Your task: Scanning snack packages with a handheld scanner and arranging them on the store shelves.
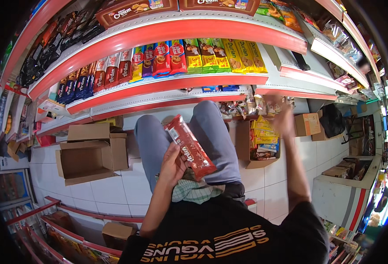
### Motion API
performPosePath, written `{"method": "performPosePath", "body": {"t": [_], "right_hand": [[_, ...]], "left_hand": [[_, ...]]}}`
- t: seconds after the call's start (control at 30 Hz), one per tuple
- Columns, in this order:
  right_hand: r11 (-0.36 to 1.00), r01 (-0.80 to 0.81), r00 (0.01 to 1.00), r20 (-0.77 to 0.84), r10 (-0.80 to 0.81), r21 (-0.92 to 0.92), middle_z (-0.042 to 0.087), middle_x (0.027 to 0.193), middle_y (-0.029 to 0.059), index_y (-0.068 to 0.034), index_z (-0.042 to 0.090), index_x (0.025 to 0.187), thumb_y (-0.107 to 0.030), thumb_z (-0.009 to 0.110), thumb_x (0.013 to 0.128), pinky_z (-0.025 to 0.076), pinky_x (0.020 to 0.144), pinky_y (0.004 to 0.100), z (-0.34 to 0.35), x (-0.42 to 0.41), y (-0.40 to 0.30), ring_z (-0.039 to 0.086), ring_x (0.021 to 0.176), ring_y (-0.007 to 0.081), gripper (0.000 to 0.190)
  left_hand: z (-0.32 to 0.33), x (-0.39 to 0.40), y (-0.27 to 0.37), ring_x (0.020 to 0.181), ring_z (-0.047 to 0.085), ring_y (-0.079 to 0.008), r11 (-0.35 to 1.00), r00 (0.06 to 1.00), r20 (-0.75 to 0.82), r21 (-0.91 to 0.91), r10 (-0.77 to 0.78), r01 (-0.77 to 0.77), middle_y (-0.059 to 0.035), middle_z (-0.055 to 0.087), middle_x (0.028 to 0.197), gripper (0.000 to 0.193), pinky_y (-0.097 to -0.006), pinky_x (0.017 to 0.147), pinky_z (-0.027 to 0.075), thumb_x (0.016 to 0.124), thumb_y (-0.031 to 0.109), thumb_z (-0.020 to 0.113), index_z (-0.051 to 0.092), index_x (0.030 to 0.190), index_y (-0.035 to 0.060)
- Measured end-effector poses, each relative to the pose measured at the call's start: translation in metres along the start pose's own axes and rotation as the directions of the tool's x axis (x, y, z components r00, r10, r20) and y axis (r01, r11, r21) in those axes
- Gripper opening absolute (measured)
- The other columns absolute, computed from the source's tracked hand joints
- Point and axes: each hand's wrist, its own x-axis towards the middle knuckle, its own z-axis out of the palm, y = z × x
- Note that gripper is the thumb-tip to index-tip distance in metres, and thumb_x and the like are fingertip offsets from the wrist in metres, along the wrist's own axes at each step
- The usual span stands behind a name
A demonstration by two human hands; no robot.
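Observation:
My left hand (pixel 175 165) holds a red-brown biscuit packet (pixel 194 148) above my lap, with a green checked cloth (pixel 197 191) just below it. Blurred, my right hand (pixel 283 122) is raised at the right, over or beside a cardboard box (pixel 263 163) of yellow, blue and brown packets; its fingers cannot be made out clearly. Ahead of me is a shelf with a red edge (pixel 167 84), carrying a row of packets: dark blue, red-brown like the one held, red cookie packs (pixel 169 57), green-and-brown ones and yellow durian biscuits (pixel 245 56).
On the tiled floor at the left stands an open cardboard box (pixel 86 161). A closed carton (pixel 307 124) and a black plastic bag (pixel 332 120) are at the right, beyond my right arm. Low racks (pixel 81 234) run behind me on the left. A white cabinet (pixel 339 198) stands at the right.

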Motion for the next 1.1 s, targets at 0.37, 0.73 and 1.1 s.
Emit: {"method": "performPosePath", "body": {"t": [0.37,0.73,1.1], "right_hand": [[0.531,-0.358,0.932,-0.326,0.157,-0.768,0.066,0.109,0.0194,-0.018,0.065,0.113,-0.058,0.052,0.084,0.051,0.086,0.048,-0.088,0.198,0.194,0.061,0.106,0.0379,0.051],[0.894,-0.394,0.85,0.456,0.265,0.214,0.058,0.066,0.0006,-0.001,0.063,0.096,-0.02,0.072,0.079,0.038,0.049,0.0252,-0.062,0.001,-0.053,0.05,0.057,0.0065,0.026],[0.893,-0.268,0.746,0.665,-0.045,0.361,0.063,0.076,0.007,0.004,0.06,0.106,-0.018,0.074,0.065,0.047,0.063,0.0287,0.0,-0.006,-0.098,0.057,0.066,0.013,0.049]], "left_hand": [[0.044,0.025,0.025,0.109,0.061,-0.0333,0.989,0.982,0.159,0.125,-0.102,0.083,-0.0225,0.057,0.123,0.05,-0.0464,0.093,0.05,0.101,0.04,0.033,0.042,0.134,0.0029],[0.027,0.036,0.021,0.091,0.066,-0.0241,0.94,0.95,0.013,0.154,-0.311,0.305,-0.0137,0.062,0.112,0.055,-0.0416,0.077,0.057,0.101,0.048,0.034,0.047,0.131,0.0039],[0.03,0.04,0.016,0.08,0.068,-0.0241,0.927,0.947,-0.029,0.2,-0.319,0.318,-0.0135,0.067,0.09,0.048,-0.0395,0.072,0.057,0.1,0.048,0.038,0.054,0.118,0.0058]]}}
